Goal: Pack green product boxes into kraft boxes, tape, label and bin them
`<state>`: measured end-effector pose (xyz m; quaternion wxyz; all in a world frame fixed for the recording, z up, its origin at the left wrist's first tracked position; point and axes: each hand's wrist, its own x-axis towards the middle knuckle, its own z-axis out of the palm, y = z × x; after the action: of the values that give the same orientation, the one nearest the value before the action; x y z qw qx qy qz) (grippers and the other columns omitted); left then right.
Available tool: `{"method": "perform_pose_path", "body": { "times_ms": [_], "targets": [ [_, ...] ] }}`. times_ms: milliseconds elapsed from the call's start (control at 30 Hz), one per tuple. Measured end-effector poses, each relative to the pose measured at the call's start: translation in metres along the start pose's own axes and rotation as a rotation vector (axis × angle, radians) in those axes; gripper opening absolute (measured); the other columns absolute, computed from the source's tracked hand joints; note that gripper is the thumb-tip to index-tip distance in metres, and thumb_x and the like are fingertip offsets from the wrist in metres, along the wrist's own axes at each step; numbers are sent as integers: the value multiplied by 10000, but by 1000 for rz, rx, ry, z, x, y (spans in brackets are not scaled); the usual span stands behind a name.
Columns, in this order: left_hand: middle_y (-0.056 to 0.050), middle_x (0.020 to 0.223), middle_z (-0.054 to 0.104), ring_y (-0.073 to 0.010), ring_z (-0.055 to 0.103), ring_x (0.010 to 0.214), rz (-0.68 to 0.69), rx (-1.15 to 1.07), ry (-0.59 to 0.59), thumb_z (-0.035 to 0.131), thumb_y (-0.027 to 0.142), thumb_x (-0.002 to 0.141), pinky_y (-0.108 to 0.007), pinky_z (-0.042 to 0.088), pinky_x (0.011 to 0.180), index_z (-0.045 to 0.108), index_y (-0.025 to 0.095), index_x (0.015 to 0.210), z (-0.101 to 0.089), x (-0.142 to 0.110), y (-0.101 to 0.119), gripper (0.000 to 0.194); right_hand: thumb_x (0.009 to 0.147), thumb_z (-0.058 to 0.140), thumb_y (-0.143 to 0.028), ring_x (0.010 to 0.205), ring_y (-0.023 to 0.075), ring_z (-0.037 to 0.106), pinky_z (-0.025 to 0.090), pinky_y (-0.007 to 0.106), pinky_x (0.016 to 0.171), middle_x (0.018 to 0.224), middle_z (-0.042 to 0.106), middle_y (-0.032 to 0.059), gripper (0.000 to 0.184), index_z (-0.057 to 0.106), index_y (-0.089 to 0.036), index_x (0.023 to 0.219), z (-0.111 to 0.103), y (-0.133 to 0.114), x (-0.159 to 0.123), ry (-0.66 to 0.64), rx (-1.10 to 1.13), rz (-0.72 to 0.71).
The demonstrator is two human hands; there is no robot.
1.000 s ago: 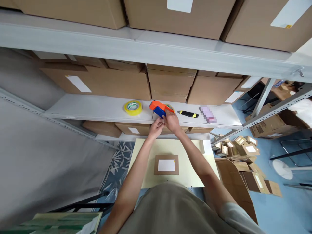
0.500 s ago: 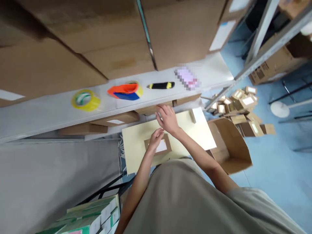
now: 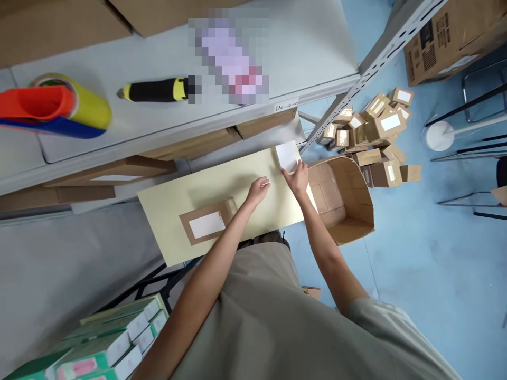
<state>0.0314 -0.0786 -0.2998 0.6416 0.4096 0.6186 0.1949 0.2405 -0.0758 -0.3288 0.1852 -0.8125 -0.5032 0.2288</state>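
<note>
While the person stood at the pale desk (image 3: pixel 166 203), both arms out over it, the labelled carton (image 3: pixel 207 224) lay to the left of both hands, label up, its long axis running roughly along the desk's length. The left forearm (image 3: pixel 216 253) crossed its right end in view, so the left hand (image 3: pixel 257 191) was the nearer of the two to it, though apart from it.

That hand hung over the middle of the desk, knuckles up, fingers loosely curled in; something pale showed at the fingertips, but whether it was held could not be told. Off to its right, the right hand (image 3: pixel 297 180) met the near end of a white block (image 3: pixel 288 154) at the desk's far right corner. The block lay straight ahead of this hand, its long axis unclear because the hand covered part of it. The thumb was at the left, the fingers at the right; whether they gripped it or merely touched it did not show.

Just past the desk's right end gaped an open box (image 3: pixel 358 192). Higher up, the shelf (image 3: pixel 158 58) held an orange and blue tape dispenser (image 3: pixel 37 105), a cutter (image 3: pixel 152 91) and a pixelated lilac item (image 3: pixel 227 58). Well beyond, small boxes (image 3: pixel 390 122) were heaped on the blue floor (image 3: pixel 404 237).
</note>
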Motion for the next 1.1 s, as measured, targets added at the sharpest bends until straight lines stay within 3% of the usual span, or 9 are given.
{"method": "perform_pose_path", "body": {
  "times_ms": [200, 400, 567, 700, 800, 867, 1000, 1100],
  "targets": [
    [-220, 1554, 734, -353, 680, 1495, -53, -14, 29, 751, 237, 949, -537, 560, 1243, 734, 146, 1443, 11, -1, -6, 503, 1060, 712, -543, 1467, 432, 598, 503, 568, 1253, 1551, 577, 312, 825, 435, -68, 1676, 17, -1, 0, -26, 1, 7],
    [-229, 1553, 728, -358, 688, 1480, -90, -33, 58, 800, 307, 942, -533, 552, 1245, 742, 160, 1419, 5, -4, -2, 503, 1089, 655, -564, 1535, 440, 545, 481, 610, 1278, 1648, 505, 309, 760, 451, -116, 1669, 6, -3, -7, -11, 70, -17],
    [-244, 1544, 725, -357, 699, 1458, -36, -62, 63, 773, 264, 948, -552, 545, 1248, 730, 132, 1419, 11, 7, 20, 491, 1109, 644, -565, 1464, 410, 596, 494, 587, 1276, 1554, 599, 278, 616, 590, -127, 1539, -2, -6, -1, 33, 74, -74],
    [-205, 1531, 746, -319, 707, 1445, -40, -40, 57, 715, 235, 964, -505, 563, 1226, 725, 160, 1433, 19, 16, 35, 475, 1115, 665, -464, 1507, 403, 561, 477, 600, 1285, 1636, 536, 270, 598, 551, -135, 1601, -2, -15, 33, -21, -8, -185],
    [-195, 1517, 758, -309, 716, 1426, -51, -25, 60, 709, 223, 959, -487, 571, 1215, 729, 171, 1431, 22, 18, 42, 475, 1015, 831, -425, 1485, 413, 564, 487, 584, 1269, 1578, 562, 274, 698, 564, -103, 1574, 3, -25, 73, -31, -68, -131],
    [-194, 1517, 759, -305, 719, 1418, -60, -25, 71, 704, 217, 959, -486, 575, 1210, 733, 171, 1421, 22, 16, 43, 465, 945, 908, -395, 1408, 389, 610, 519, 558, 1233, 1486, 622, 240, 656, 629, -116, 1470, 6, -27, 99, -39, -39, -62],
    [-183, 1524, 756, -303, 722, 1410, -84, -54, 83, 718, 226, 950, -480, 579, 1204, 738, 185, 1399, 18, 12, 43, 451, 960, 866, -364, 1064, 258, 703, 593, 469, 1102, 1167, 736, 98, 321, 708, -187, 1175, 5, -15, 133, -134, 165, 59],
    [-202, 1517, 754, -303, 720, 1416, -109, -81, 101, 694, 201, 945, -468, 580, 1201, 732, 157, 1385, 15, 12, 42, 444, 921, 882, -415, 910, 210, 688, 609, 412, 997, 934, 718, 29, 295, 693, -199, 989, 1, -3, 144, -173, 320, 101]
  ]
}}
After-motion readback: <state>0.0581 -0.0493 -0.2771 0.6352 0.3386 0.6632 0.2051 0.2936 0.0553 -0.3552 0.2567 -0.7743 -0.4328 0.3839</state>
